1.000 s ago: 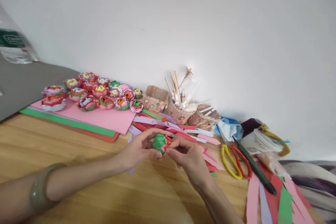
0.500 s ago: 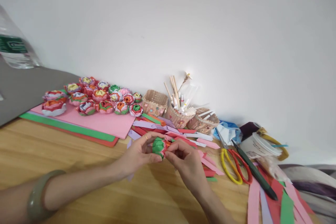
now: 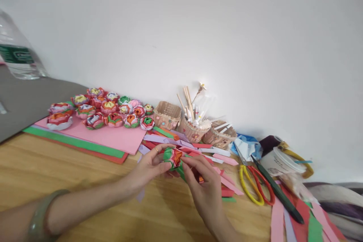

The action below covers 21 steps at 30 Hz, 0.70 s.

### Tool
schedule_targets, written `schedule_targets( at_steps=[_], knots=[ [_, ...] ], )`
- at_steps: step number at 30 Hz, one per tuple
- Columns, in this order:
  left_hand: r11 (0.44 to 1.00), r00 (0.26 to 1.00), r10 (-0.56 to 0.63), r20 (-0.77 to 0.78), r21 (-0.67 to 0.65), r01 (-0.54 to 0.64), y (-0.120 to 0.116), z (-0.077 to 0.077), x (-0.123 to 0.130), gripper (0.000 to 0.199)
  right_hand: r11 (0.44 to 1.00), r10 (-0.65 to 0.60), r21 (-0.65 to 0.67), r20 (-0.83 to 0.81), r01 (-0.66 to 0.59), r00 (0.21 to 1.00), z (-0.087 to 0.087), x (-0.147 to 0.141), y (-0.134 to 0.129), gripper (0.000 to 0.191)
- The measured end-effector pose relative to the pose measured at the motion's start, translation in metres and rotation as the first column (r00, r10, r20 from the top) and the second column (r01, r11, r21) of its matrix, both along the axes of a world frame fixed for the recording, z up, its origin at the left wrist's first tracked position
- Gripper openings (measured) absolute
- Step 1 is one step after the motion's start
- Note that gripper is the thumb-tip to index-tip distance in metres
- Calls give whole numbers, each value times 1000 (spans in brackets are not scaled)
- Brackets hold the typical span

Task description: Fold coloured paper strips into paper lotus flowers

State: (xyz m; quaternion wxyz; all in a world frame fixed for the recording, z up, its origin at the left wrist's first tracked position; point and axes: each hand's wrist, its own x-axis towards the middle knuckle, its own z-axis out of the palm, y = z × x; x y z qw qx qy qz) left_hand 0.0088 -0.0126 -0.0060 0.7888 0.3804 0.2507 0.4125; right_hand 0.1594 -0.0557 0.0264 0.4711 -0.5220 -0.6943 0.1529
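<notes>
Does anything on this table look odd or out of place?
Nothing looks spilled, and the held flower shows no clear damage. The scissors at right look mismatched: one handle yellow, the other red. Paper strips mid-table lie jumbled, unlike the grouped flowers.

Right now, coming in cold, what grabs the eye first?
Probably the cluster of multicoloured paper flowers at left, over a pink sheet near the wall. Next, the small green, red and orange flower near the centre, held in the left hand with the right hand at its edge. Then the scissors with one yellow and one red handle, lying to the right.
</notes>
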Motion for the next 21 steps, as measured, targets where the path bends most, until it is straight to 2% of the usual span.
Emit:
schedule_targets(
  at_steps=[3, 5, 9, 12, 17, 21],
  knots=[
    [1000, 999, 23, 23, -18, -23, 0, 2, -1, 51, 988, 93, 118, 101, -105, 991, 1, -2, -4, 23],
    [999, 999, 27, 35, -42, -26, -1, 4, -1, 51, 983, 105, 138, 94, -118, 990, 3, -2, -5, 24],
    [997, 999, -10, 52, -77, 14, -1, 9, -2, 60, 998, 1, 64, -6, -1, 1000, 6, 3, -1, 17],
    [996, 999, -32, 41, -77, 35, -2, 8, -2, 59, 999, 1, 32, -18, -1, 1000, 6, 5, 2, 13],
    [994, 994, -105, 13, 14, 105, -3, 6, -3, 44, 1000, 17, 2, 64, -18, 998, 6, 2, 3, 5],
    [991, 992, -119, -51, 52, 121, -3, 5, -3, 40, 1000, 1, -3, 158, 0, 987, 5, 1, 2, 11]
  ],
)
